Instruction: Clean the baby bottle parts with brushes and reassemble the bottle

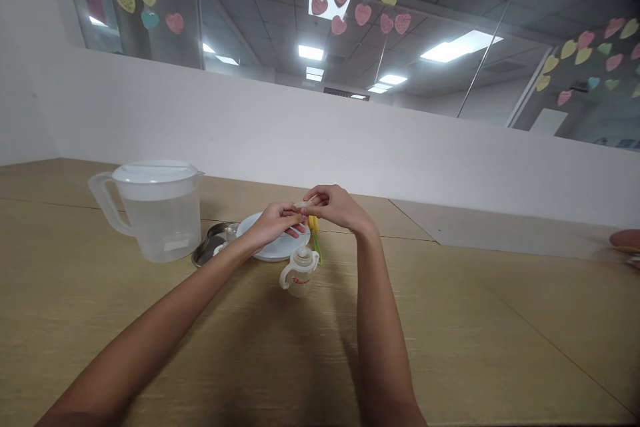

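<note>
Over the right part of a white round basin (276,252), my left hand (280,220) and my right hand (334,205) meet at the fingertips. Between them is a small clear piece (303,204), pinched by both hands; its exact shape is too small to tell. Just below, a clear baby bottle (300,278) with white handles, a pale nipple and red lettering stands upright on the table. A yellow-headed brush (313,223) with a green handle lies beside the basin, partly behind my right hand.
At the left stands a large translucent lidded pitcher (163,220). A dark metal tray (205,252) holding a small clear cup (231,232) lies between pitcher and basin. Behind the wooden table (475,320) rises a white wall (280,127). Something blurred (625,240) shows at the right edge.
</note>
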`<state>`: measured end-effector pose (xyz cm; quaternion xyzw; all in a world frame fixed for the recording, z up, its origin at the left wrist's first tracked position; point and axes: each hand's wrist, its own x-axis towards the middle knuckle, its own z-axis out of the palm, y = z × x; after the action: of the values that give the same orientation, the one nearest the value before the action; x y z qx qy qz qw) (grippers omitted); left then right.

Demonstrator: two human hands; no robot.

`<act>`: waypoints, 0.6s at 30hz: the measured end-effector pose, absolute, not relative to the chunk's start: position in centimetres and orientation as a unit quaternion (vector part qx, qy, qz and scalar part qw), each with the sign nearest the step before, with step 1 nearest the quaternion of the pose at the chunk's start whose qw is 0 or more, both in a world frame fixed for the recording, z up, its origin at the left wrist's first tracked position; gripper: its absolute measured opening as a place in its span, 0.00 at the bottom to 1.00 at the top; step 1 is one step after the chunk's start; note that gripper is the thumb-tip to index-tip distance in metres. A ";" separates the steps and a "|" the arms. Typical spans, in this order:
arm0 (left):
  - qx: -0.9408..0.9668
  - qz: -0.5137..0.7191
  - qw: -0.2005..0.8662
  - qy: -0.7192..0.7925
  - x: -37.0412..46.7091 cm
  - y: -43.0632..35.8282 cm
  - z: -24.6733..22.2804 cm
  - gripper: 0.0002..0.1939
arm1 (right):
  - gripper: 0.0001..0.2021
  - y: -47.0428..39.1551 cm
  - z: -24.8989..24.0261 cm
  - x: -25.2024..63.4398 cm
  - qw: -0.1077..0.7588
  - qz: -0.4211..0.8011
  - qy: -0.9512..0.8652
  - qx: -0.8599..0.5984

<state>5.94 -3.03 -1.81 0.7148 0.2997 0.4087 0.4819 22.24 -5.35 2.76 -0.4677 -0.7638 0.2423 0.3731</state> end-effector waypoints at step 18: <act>0.887 0.170 0.314 0.292 3.7 -2.2 -1.1 0.13 | 0.18 -5.0 2.0 21.4 0.125 0.146 -0.816 -0.545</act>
<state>3.70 -2.17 -1.10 0.8873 0.2921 0.1701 0.3139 21.44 -5.04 2.02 -0.5449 -0.8162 0.1461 0.1246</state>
